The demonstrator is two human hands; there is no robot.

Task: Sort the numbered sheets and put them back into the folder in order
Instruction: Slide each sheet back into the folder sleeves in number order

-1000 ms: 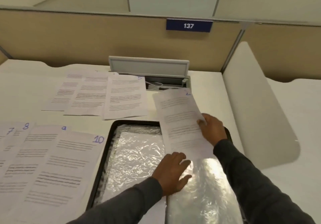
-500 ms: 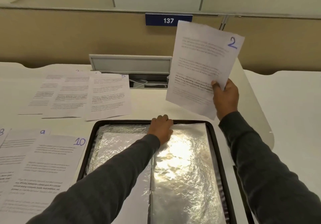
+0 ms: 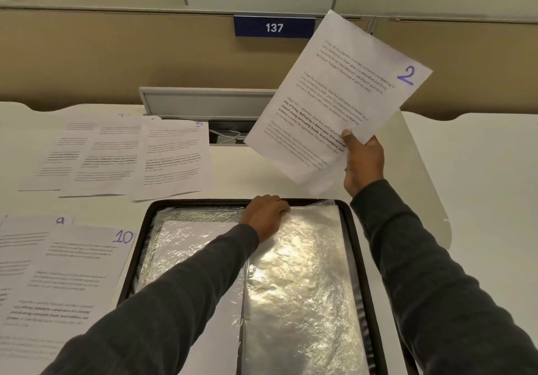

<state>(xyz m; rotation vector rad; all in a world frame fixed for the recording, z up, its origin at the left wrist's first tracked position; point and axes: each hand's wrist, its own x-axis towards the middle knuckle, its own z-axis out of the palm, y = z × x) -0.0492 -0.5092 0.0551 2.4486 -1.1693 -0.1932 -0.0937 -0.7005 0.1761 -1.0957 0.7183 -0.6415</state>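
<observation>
One sheet (image 3: pixel 334 98) marked "2"

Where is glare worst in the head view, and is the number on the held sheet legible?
Head view: glare peaks on the right plastic sleeve, a washed-out patch below the left hand; head view: the 2 on the sheet in the right hand is legible, its text soft; head view: print on sheet 10 blurs toward the lower-left corner.
</observation>
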